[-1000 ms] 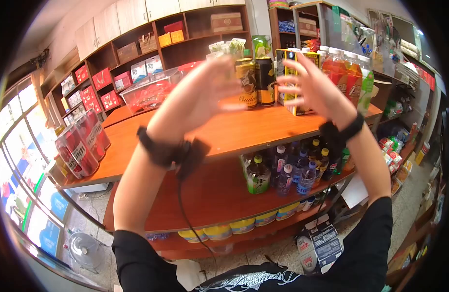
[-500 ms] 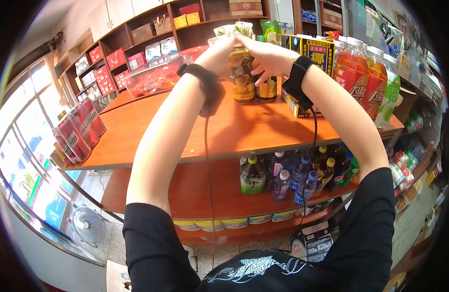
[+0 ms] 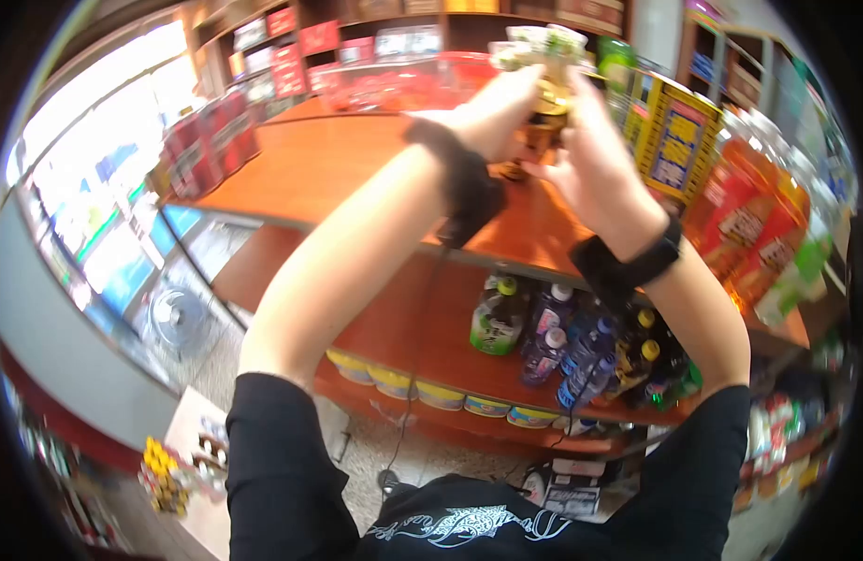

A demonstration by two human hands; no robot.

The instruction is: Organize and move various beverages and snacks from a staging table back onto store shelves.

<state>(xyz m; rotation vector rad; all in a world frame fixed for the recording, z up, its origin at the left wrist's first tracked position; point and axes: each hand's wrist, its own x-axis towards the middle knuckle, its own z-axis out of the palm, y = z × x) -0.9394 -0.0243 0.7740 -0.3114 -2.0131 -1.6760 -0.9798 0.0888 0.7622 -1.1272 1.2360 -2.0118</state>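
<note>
Gold beer cans [image 3: 552, 100] stand toward the back of the orange-brown tabletop, partly hidden and blurred between my hands. My left hand [image 3: 502, 114] is on their left side, fingers stretched upward. On the right, my right hand [image 3: 595, 154] is raised with straight fingers, its thumb pointing toward the cans. Both hands are open around the cans, apart from each other. Behind the fingertips are white-and-green packs [image 3: 539, 45]. A yellow-and-black carton [image 3: 673, 136] is just right of my right hand. Black bands circle both wrists.
Bottles of orange-red drink [image 3: 738, 201] line the tabletop's right end. Red can packs [image 3: 210, 140] occupy its left end. Several bottles [image 3: 543, 351] stand on the lower shelf [image 3: 394, 323], with tubs below. A fan [image 3: 176, 318] is on the floor at left.
The view has swung, so the table sits higher and further right. My hands, joined at the fingertips over the can before, are now apart on either side.
</note>
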